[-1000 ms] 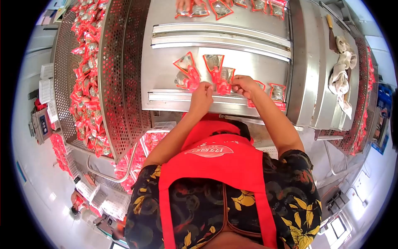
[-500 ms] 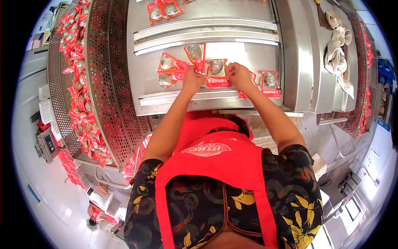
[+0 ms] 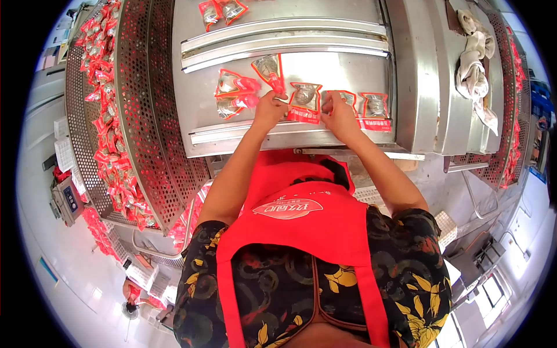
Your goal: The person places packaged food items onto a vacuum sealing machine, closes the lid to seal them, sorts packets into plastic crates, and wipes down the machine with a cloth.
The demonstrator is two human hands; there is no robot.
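Near the front of the metal work surface (image 3: 203,110), my left hand (image 3: 271,110) is closed in a pinch at the red tail of a clear-and-red food packet (image 3: 268,68). A middle packet (image 3: 304,97), with a dark round item inside and a red printed band, lies flat between my hands. My right hand (image 3: 341,119) is beside its right edge, thumb and forefinger slightly apart, partly covering another packet (image 3: 348,98). Farther right lies one more packet (image 3: 374,105). Two packets (image 3: 228,83) lie left of my left hand, their red tails toward it.
Metal rails (image 3: 284,40) cross the surface behind and in front of the packets. More packets (image 3: 222,11) lie beyond. On the left, a perforated metal bin (image 3: 154,116) holds many packets. A whitish cloth (image 3: 473,75) lies on the right ledge. Another person (image 3: 132,292) is at lower left.
My right hand has shifted slightly right and toward me, with thumb and forefinger parting and more of the packet beneath showing. My left hand stays almost in place. The view has shifted a little.
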